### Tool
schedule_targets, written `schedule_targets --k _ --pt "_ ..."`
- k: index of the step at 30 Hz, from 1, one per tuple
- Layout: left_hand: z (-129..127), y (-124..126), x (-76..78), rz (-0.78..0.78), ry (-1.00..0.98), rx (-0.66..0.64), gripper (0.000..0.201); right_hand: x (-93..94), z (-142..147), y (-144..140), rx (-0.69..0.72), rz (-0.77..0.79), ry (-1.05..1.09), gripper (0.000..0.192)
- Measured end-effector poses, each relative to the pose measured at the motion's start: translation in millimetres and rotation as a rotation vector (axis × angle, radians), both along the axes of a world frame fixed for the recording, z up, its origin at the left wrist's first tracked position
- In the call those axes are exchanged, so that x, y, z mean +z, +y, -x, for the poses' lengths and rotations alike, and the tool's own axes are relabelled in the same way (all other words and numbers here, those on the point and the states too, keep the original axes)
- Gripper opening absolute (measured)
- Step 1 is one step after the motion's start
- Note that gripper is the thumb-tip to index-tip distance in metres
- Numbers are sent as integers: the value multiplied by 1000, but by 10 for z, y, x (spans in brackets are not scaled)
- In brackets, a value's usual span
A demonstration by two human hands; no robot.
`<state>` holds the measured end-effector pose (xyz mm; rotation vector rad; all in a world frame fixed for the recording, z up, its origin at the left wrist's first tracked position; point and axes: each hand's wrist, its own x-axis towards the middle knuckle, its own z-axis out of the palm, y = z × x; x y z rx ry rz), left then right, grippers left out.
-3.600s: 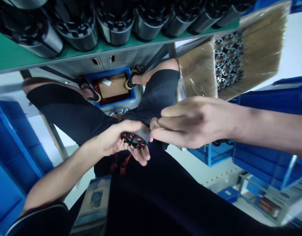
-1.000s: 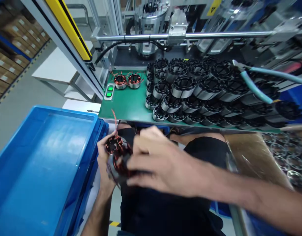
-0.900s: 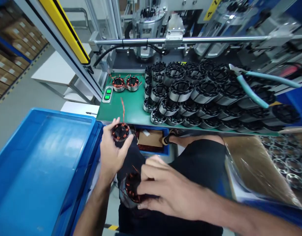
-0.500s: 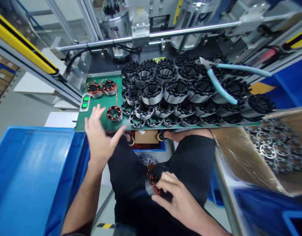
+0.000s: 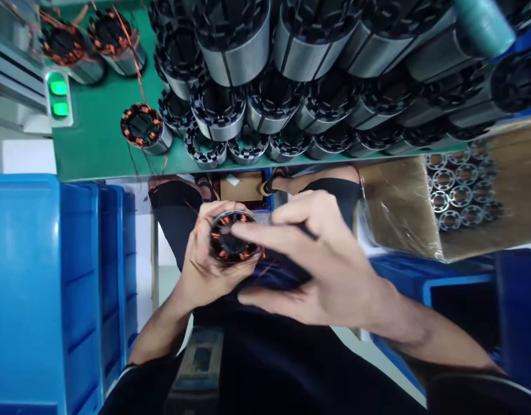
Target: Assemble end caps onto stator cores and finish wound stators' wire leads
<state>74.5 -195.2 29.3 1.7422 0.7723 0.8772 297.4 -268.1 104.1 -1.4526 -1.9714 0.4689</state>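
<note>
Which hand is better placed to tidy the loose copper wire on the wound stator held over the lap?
Probably the right hand: its fingers already reach across the wound stator, while the left hand cups it from beneath.

you have three copper-wound metal stators standing on the green bench mat, and a fourth one in your hands below its front edge. two lit green buttons sit at the mat's left end. the unwound black-and-silver stator cores stacked on it are too many to count.
</note>
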Motion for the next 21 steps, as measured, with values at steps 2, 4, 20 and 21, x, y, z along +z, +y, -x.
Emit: schedule_targets --k 2,4,20,21 --pt "41 -7 34 167 -117 -17 71 82 -107 -12 -42 27 66 66" --pt "45 -32 83 376 -236 -77 68 90 -185 -33 -85 38 87 63" --pt "-139 -159 195 882 -433 -172 51 -236 -15 -225 -121 -84 136 63" --pt "-125 -157 176 874 -424 -166 50 -251 -5 -236 -124 -106 132 66"
